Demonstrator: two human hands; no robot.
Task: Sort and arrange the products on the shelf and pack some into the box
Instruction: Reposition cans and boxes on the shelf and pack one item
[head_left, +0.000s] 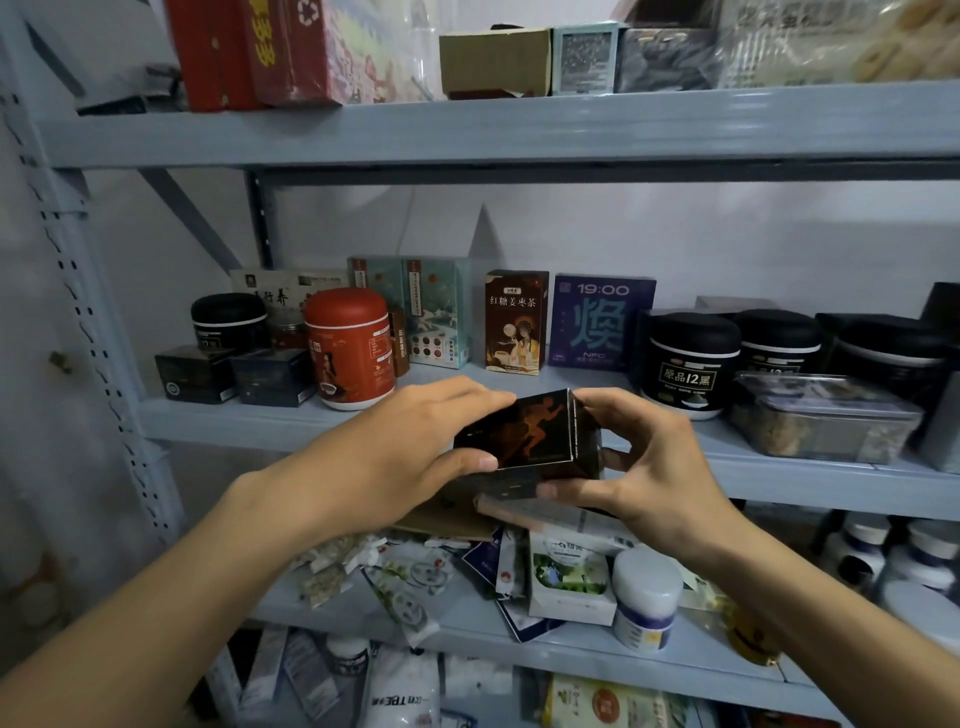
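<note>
Currently we grip the black box (519, 436) with left hand (410, 447) and right hand (660, 467) — keep it level, then set it squarely on the shelf (244, 425) front, label outward.

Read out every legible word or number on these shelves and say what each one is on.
"19:00": purple box, top.
"焕": same purple box, middle.
"NFC": same purple box, bottom.
"红糖姜枣茶": brown box.
"原品12黑": black-lidded jar.
Too small or blurred to read: print on the red jar, the held black box and the other packages.
</note>
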